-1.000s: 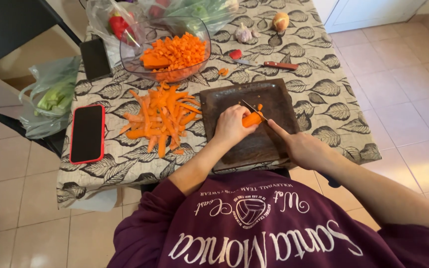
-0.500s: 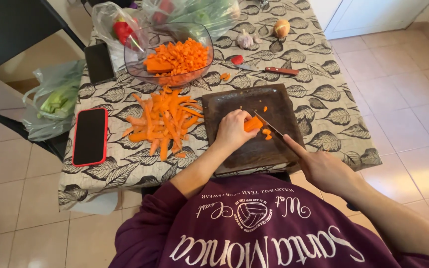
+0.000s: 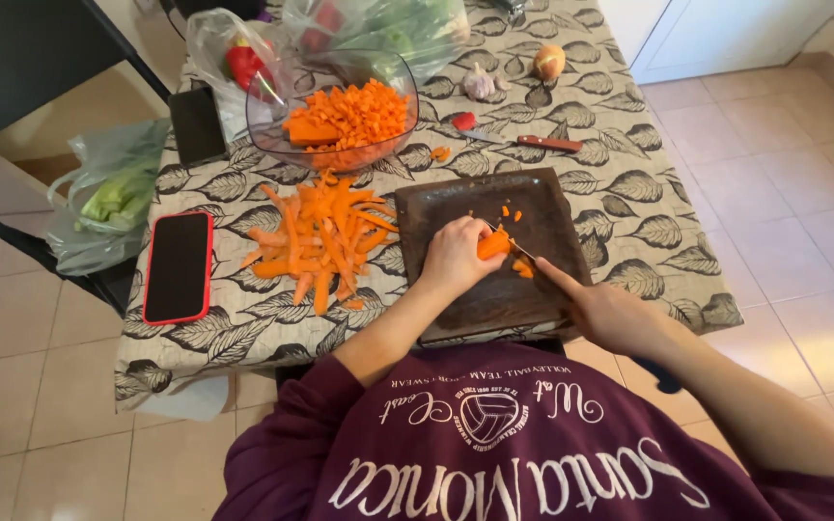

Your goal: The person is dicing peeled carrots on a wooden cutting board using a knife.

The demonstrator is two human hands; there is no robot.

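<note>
My left hand (image 3: 453, 255) presses a piece of carrot (image 3: 494, 243) down on a dark rectangular cutting board (image 3: 465, 198). My right hand (image 3: 602, 311) grips a knife (image 3: 514, 247) whose blade meets the carrot's right end. A few small orange cut bits (image 3: 523, 268) lie on the board beside the blade. To the left of the board sits a pile of carrot strips (image 3: 319, 236) on the leaf-patterned tablecloth (image 3: 629, 193). Behind it stands a glass bowl (image 3: 332, 121) filled with diced carrot.
A phone in a red case (image 3: 178, 265) lies at the left, a dark phone (image 3: 197, 123) behind it. Bags of vegetables (image 3: 243, 63) sit at the back. A red-handled knife (image 3: 533, 142), garlic (image 3: 480, 85) and an onion (image 3: 549, 62) lie beyond the board. A bagged green vegetable (image 3: 108, 198) hangs left.
The knife has kept slicing at the carrot; more small bits now lie on the board. My left hand stays on the carrot. The view has shifted slightly.
</note>
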